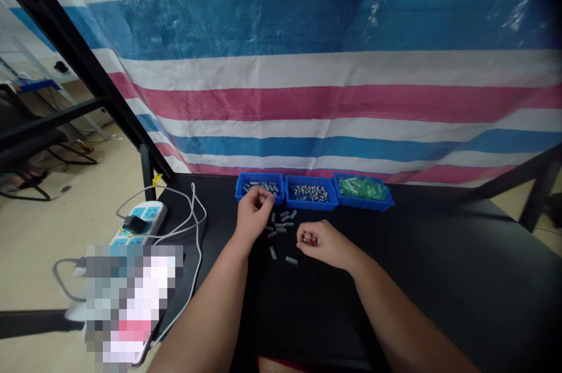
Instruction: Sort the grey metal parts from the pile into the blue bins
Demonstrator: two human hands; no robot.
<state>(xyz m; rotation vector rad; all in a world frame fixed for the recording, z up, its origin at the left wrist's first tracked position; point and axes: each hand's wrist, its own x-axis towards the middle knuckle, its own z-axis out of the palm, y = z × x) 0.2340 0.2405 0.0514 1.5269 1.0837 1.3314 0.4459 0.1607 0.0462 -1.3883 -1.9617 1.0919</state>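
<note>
My left hand [253, 212] is at the front edge of the left blue bin [237, 192], thumb and fingers pinched together. Whatever sits between its fingertips is too small to make out. To the right, my right hand [327, 242] hovers low over the black table with curled fingers closed on a small metal part [304, 240], mostly hidden by them. Between and in front of the hands lie several loose grey metal cylinders [281, 230]. Two more stand apart nearer to me, one a cylinder [291, 260] lying crosswise. The left bin holds similar cylinders [272, 187].
A middle blue bin [312, 205] contains small shiny metal pieces; the right blue bin [366, 204] holds green plastic bags [364, 188]. At left are a power strip [153, 213], white cables [199, 244] and a blurred phone-like object [143, 303]. A striped sheet [307, 103] hangs behind.
</note>
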